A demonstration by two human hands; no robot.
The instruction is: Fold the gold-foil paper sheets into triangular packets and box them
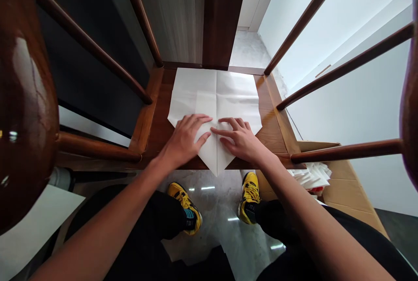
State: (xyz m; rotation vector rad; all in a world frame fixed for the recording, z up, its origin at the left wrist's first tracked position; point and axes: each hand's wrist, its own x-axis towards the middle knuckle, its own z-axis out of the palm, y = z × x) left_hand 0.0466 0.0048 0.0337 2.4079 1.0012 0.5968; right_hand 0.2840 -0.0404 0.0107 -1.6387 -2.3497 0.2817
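Fingertips [209,119] of the bare left hand [187,139] lie on a large sheet of folded white paper [237,87], just left of its long centre crease. That hand is spread palm down, its fingers loosely together and its thumb held well apart, resting on the sheet and pinching nothing. The bare right hand [241,136] lies palm down opposite, its fingers fanned more widely; one reaches across the crease toward the left hand, while the thumb rests near the crease, closer to the person. Neither hand is closed around anything, and the two are near each other but apart.

The sheet lies on a brown, glossy wooden chair seat [272,135]. Its far edge is nearly straight; its near sides slant inward to a point that overhangs the seat's front edge. Faint crosswise creases mark the far part, and the side edges look slightly wavy.
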